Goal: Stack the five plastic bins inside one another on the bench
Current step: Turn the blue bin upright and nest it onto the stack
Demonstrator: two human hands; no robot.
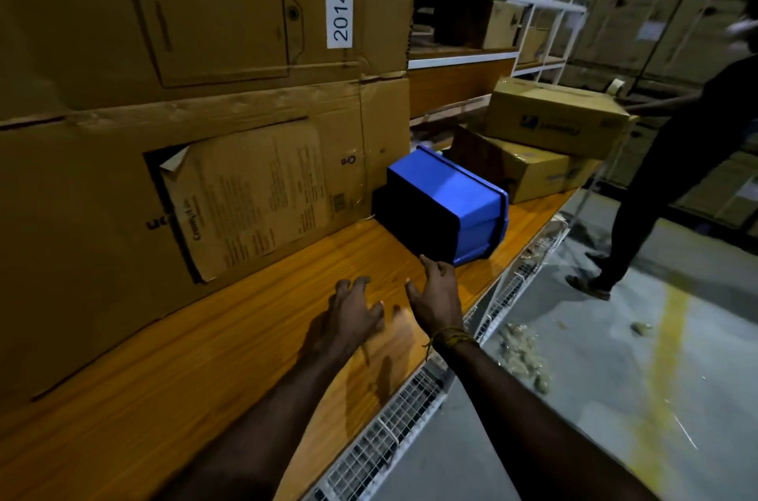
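A blue plastic bin (449,197) lies tipped on its side on the orange wooden bench (213,340), its dark open mouth facing me and to the left. How many bins are nested in it I cannot tell. My right hand (437,293) is open, fingers spread, just short of the bin's lower front edge. My left hand (353,310) is also open, hovering over the bench to the left of the right hand, and it holds nothing.
Large cardboard boxes (184,98) line the back of the bench on the left. Two smaller cartons (549,131) are stacked behind the bin. A person in dark clothes (672,172) stands at the right on the concrete floor. White wire grating (414,406) edges the bench.
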